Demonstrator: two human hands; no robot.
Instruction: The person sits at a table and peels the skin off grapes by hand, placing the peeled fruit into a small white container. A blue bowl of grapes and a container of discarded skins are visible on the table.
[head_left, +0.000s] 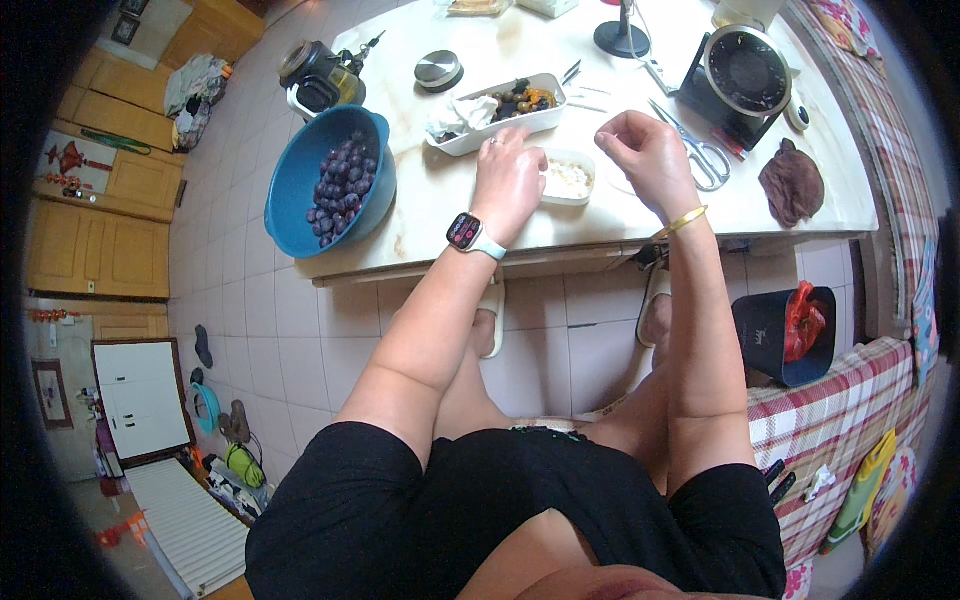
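Observation:
My left hand (510, 176), with a ring and a smartwatch on its wrist, is bent over the left side of a small white dish (568, 199). Small whitish and yellowish pieces lie in that dish; my fingertips are partly hidden. My right hand (649, 161), a gold-coloured bangle at its wrist, is held to the right of the dish with thumb and index finger pinched together. Nothing is discernible between them. Behind the dish stands a long white container (469, 145) with crumpled white tissue, dark and brownish round pieces and something orange.
A blue basin (289, 199) of dark purple grapes sits at the table's left edge. Near it are a handled jar (319, 75) and a round metal lid (439, 69). Scissors (701, 154), a black device (731, 112) with a round top and a brown cloth (793, 184) lie right.

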